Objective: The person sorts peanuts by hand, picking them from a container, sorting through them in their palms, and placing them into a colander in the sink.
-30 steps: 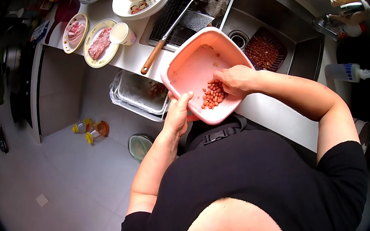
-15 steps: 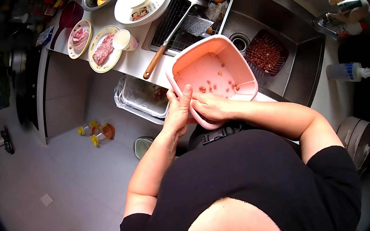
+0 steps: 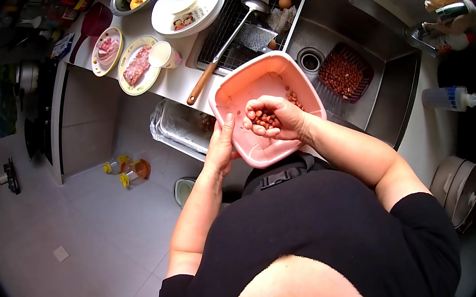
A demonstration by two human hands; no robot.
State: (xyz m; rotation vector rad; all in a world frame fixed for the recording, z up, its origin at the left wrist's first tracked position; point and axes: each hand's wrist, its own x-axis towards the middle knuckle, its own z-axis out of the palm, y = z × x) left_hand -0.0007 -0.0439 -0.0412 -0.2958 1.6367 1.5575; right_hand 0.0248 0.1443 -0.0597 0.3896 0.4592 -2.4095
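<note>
Okay, right hand [image 3: 289, 119] cups peanuts [image 3: 264, 119] over tub [image 3: 249, 84], nearer loose peanuts [image 3: 293, 99] far right; left hand [image 3: 221, 147] pinches left rim [image 3: 213, 95].

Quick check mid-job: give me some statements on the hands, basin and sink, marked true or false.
1. The right hand holds red nuts. True.
2. The left hand grips the wooden handle. False: it holds the pink basin.
3. A dark basket of nuts sits in the sink. True.
4. The pink basin is empty. False: loose nuts lie inside.
</note>
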